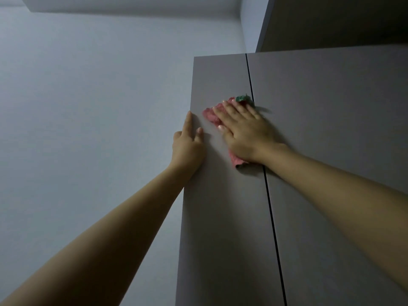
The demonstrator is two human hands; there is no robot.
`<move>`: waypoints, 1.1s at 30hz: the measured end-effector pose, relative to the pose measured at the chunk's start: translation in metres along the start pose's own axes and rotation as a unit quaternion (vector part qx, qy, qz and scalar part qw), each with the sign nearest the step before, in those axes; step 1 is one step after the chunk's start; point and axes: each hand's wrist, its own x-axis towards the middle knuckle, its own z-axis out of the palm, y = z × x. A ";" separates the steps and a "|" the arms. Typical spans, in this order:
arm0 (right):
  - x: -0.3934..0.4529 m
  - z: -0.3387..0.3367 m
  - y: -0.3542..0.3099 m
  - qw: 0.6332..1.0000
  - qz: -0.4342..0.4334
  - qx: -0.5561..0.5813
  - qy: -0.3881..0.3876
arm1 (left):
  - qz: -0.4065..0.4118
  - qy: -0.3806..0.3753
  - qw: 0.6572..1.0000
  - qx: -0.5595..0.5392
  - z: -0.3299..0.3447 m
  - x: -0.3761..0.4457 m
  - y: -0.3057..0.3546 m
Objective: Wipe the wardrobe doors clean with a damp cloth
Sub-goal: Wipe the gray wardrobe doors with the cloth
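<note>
Hands flat: right (pixel 242 131) pressing pink cloth (pixel 213 114) (green corner) on wardrobe door (pixel 227 206), left (pixel 187 144) beside.

both arms reach up and forward.
left hand (pixel 187 144) flat, fingers straight; right hand (pixel 245 131) flat, fingers spread.

This looks like a room in a home, most likely a bedroom, though the dim light and upward view show little of it. A tall grey wardrobe (pixel 287 173) with flat, handle-free doors (pixel 225 195) split by a narrow dark gap stands against a plain pale wall (pixel 88 107). Above, the wall meets a plain white ceiling (pixel 132 3).
</note>
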 end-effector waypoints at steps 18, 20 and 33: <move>0.037 -0.003 0.025 0.985 0.171 -0.008 0.023 | 0.014 0.004 1.000 0.012 -0.001 0.001 -0.006; 0.021 0.002 0.001 0.995 0.101 -0.006 0.021 | 0.014 0.006 1.000 0.013 -0.001 0.000 -0.005; 0.062 -0.003 0.011 0.992 0.127 0.001 0.010 | 0.013 -0.002 1.000 0.013 0.000 0.002 -0.009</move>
